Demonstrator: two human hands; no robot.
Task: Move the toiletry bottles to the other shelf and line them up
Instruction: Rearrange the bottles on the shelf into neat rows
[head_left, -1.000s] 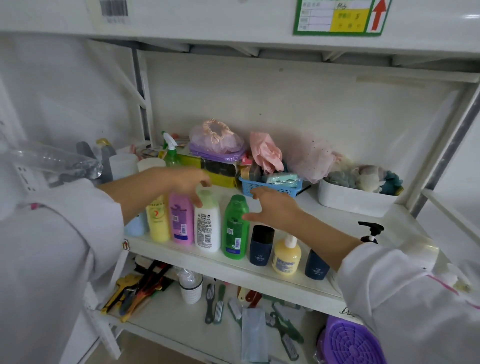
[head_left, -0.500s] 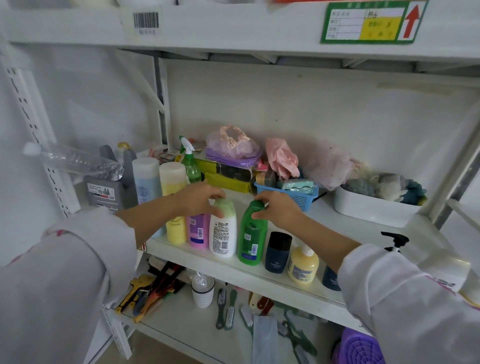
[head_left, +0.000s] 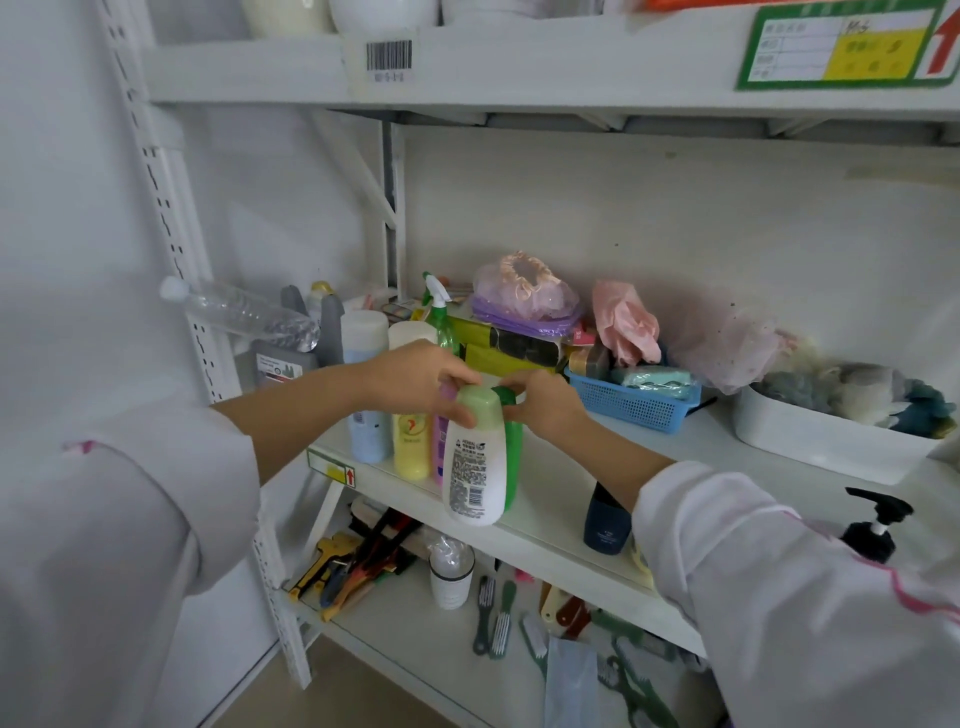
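Observation:
A row of toiletry bottles stands along the front of the middle shelf (head_left: 561, 525). My left hand (head_left: 421, 382) grips the pale green cap of a white bottle (head_left: 475, 462), which hangs lifted a little in front of the row. My right hand (head_left: 545, 402) is closed on the cap of a green bottle (head_left: 513, 457) right behind it. To the left stand a pink bottle (head_left: 440, 441), a yellow bottle (head_left: 410, 444) and a light blue bottle (head_left: 366, 415). A dark navy bottle (head_left: 605, 525) stands under my right forearm.
A black pump bottle (head_left: 872, 525) stands at the right. Behind are a blue basket (head_left: 631, 402), a white tub (head_left: 826, 441), a green spray bottle (head_left: 440, 317) and bagged items. The lower shelf (head_left: 410, 639) holds brushes, tools and a cup. An upper shelf (head_left: 519, 62) runs overhead.
My left hand has lifted the white bottle up and forward out of the row. My right hand has closed on the green bottle's cap. The view has shifted to the left and closer.

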